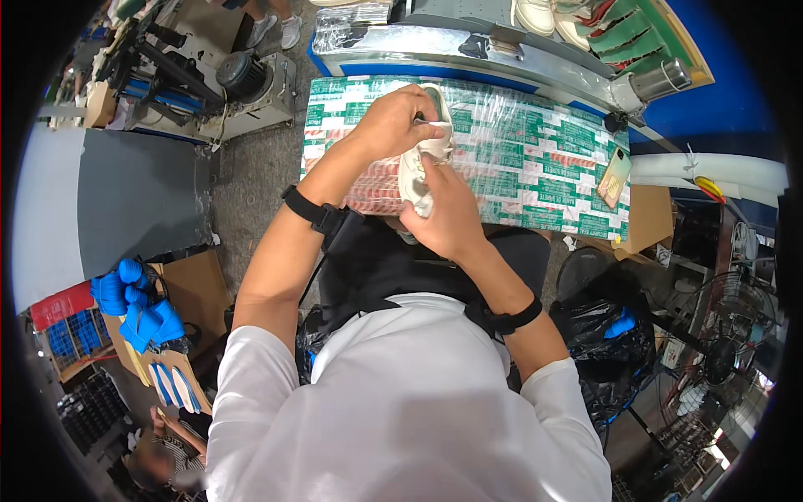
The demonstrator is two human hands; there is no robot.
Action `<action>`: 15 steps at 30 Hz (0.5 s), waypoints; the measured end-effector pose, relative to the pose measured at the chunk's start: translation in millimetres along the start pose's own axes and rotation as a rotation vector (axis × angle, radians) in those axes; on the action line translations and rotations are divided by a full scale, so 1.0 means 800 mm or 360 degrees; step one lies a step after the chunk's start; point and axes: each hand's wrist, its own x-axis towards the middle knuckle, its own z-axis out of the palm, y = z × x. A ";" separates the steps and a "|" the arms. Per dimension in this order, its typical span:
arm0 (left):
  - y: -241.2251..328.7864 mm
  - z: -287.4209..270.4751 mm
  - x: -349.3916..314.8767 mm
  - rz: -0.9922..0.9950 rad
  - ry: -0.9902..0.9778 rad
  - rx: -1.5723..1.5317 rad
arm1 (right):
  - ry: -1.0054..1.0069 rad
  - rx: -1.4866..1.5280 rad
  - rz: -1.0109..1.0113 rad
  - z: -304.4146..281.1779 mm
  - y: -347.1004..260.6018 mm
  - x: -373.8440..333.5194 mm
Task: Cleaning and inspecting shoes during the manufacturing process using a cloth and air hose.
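Note:
A cream-white shoe [413, 174] is held over a tabletop [493, 134] wrapped in green, white and red printed tape under clear film. Its toe points toward me and the heel opening lies at the far end. My left hand [395, 124] is closed at the opening, with a white edge between thumb and fingers; whether that is the tongue or a loose piece, I cannot tell. From the near right, my right hand [447, 209] grips the front of the shoe, its fingers partly hidden. Black bands circle both wrists.
A phone [614, 178] lies at the table's right end. Behind the table runs a metal-edged conveyor [435, 40], with pale shoes [535, 15] beyond. Blue parts [142, 309] fill a carton at left. A fan [719, 360] and black bag [602, 335] stand right. Another person [171, 452] is lower left.

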 end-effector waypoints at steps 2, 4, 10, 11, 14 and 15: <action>-0.013 -0.004 -0.008 -0.0018 -0.0039 -0.0046 | -0.0101 0.0446 0.0325 -0.004 -0.015 -0.008; -0.039 -0.005 -0.030 0.0008 0.0107 -0.0398 | -0.0155 0.0521 0.0139 -0.015 -0.022 -0.034; -0.050 -0.002 -0.072 -0.0036 0.0342 -0.0543 | -0.0388 0.0705 0.0310 -0.050 -0.023 -0.055; -0.053 0.006 -0.068 -0.0082 0.0373 -0.0555 | -0.0298 0.0498 0.0176 -0.045 -0.027 -0.047; -0.063 0.005 -0.061 -0.0109 0.0340 -0.0556 | -0.0062 0.0224 -0.0144 -0.022 -0.007 -0.006; -0.056 0.009 -0.058 -0.0063 0.0349 -0.0469 | 0.0026 -0.0035 -0.0180 -0.018 0.006 0.005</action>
